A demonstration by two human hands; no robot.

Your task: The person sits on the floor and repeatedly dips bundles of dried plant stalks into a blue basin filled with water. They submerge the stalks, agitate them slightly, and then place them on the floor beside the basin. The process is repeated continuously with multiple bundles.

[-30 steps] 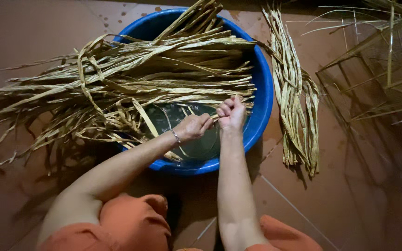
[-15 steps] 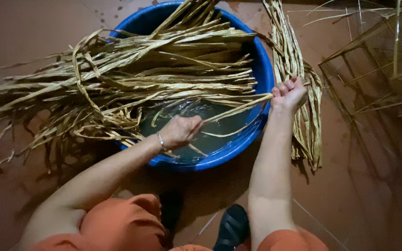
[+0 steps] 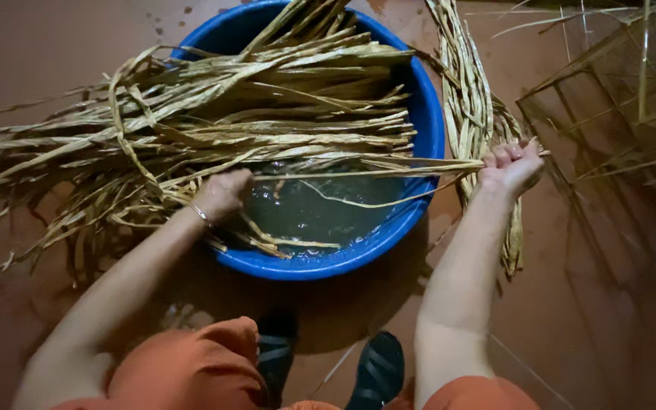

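Observation:
A round blue basin (image 3: 427, 121) holds dark water, and a thick pile of dried leaf strips (image 3: 214, 114) lies across it, spilling off to the left. My left hand (image 3: 223, 193) presses on the strips at the pile's near edge, over the water. Out past the basin's right rim, my right hand (image 3: 510, 165) is closed around the end of a long thin strip (image 3: 373, 168) stretched taut across the basin from the pile.
A second bundle of dried strips (image 3: 471, 99) lies on the reddish floor right of the basin. A frame of thin sticks (image 3: 609, 99) stands at the far right. My dark sandals (image 3: 377, 372) rest just below the basin.
My right hand has pulled a strip away from the left hand, out to the right past the basin's rim. The left hand shifted slightly left on the pile.

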